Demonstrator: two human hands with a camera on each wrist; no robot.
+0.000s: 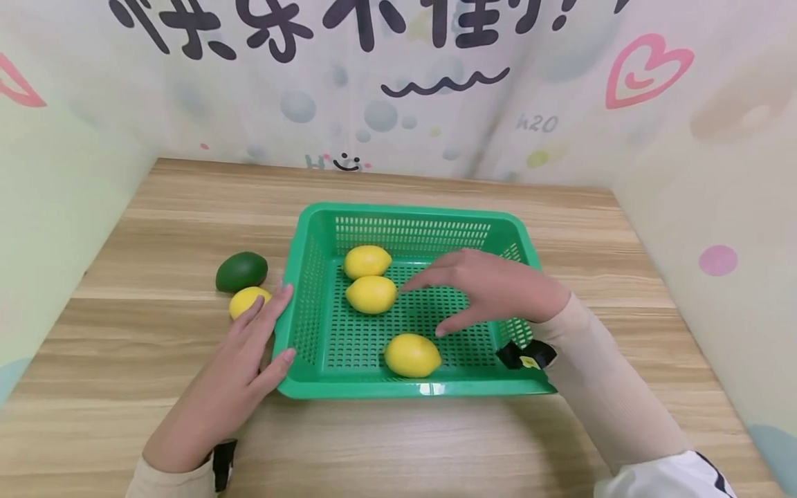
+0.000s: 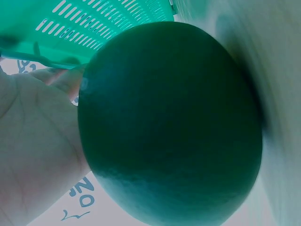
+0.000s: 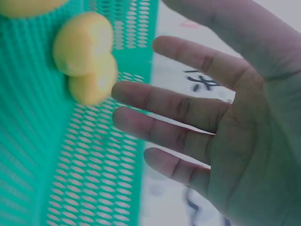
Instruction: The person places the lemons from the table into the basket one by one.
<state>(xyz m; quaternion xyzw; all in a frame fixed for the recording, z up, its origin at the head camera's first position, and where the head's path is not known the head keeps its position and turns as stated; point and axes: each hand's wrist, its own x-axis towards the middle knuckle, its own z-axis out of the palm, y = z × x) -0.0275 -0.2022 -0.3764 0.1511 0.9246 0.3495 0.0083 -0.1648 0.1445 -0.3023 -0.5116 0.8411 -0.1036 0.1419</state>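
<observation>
Right hand point(image 1: 498, 290) hovers inside the green basket point(image 1: 411, 391), fingers straight and spread wide, holding nothing; its forefinger tip sits just beside the middle lemon point(image 1: 371, 294), and whether it touches the fruit I cannot tell. That lemon lies with its long axis running left to right, and the right wrist view shows the fingers point(image 3: 160, 101) splayed next to two yellow fruits, one pressed against the other. The far lemon point(image 1: 367, 261) rests just behind the middle one, long axis also left to right, while the near lemon point(image 1: 412, 355) lies by the front wall, just below the thumb. Left hand point(image 1: 239, 377) lies flat on the wooden table point(image 1: 124, 387), fingers straight and relaxed, pressed against the basket's left wall. Its fingertips reach a small lemon point(image 1: 248, 301) outside the basket, and a dark green fruit point(image 1: 241, 271) sits just behind that, long axis left to right; it fills the left wrist view. On the backdrop point(image 1: 436, 117), "h2O" reads clearly; the large black characters along the top are cropped.
</observation>
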